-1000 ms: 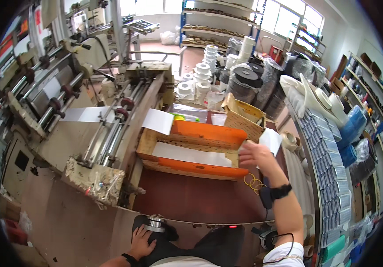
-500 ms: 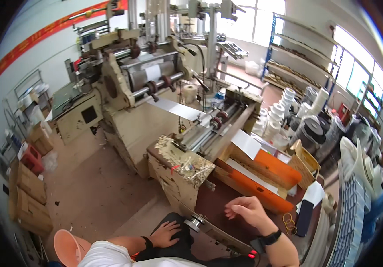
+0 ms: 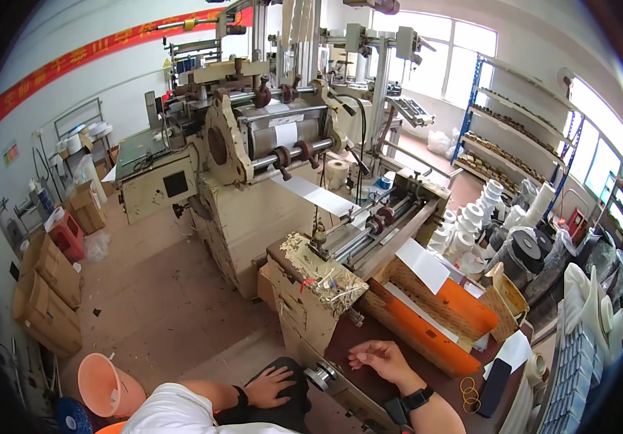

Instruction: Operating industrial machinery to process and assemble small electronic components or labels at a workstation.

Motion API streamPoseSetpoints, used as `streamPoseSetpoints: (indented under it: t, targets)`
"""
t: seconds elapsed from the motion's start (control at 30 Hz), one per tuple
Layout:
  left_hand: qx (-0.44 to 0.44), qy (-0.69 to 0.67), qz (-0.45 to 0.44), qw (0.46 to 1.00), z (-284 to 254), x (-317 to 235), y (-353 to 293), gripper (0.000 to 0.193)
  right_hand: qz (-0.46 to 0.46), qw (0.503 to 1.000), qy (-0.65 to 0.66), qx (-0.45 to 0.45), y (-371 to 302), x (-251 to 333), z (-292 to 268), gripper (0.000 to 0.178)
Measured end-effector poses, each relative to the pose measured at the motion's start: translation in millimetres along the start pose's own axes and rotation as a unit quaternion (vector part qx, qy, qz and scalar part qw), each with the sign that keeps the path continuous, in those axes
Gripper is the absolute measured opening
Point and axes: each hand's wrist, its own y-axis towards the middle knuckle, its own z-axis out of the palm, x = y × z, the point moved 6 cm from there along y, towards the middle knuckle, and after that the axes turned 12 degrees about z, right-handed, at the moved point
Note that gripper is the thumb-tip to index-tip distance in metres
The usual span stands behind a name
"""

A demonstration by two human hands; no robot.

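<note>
My left hand lies flat on my knee in dark trousers, fingers spread, holding nothing. My right hand hovers over the brown tabletop, loosely bent fingers apart and nothing seen in them. Closest to it is an orange and tan cardboard tray holding white paper strips. A white sheet hangs down into the tray's far end from the machine's rollers. Between the large beige machine and these rollers runs a white paper web.
At the table's right lie a dark phone, yellow rings and a white sheet. A metal knob juts out beside my knee. A peach bucket stands on the left, with cardboard boxes beyond. White rolls are stacked at right.
The view has tilted up and turned left, so the scene sits farther right and lower. My right hand stays over the tabletop near the tray; my left hand keeps resting on my knee.
</note>
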Motion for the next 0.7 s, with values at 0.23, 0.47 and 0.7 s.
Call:
streamPoseSetpoints:
  t: [0.23,0.47,0.7]
  targets:
    - [-0.002,-0.006,-0.002,1.000,5.1,5.0,-3.0,0.062,0.004,1.000,-0.019,-0.010,-0.3,0.6,2.3,0.029]
    - [-0.014,0.004,0.000,1.000,1.4,5.1,-5.1,0.061,0.001,1.000,-0.018,-0.021,3.0,-3.1,2.1,0.029]
    - [-0.007,0.003,0.000,1.000,3.1,3.0,-4.0,0.061,0.003,0.999,-0.025,-0.036,5.7,-9.3,-2.0,0.028]
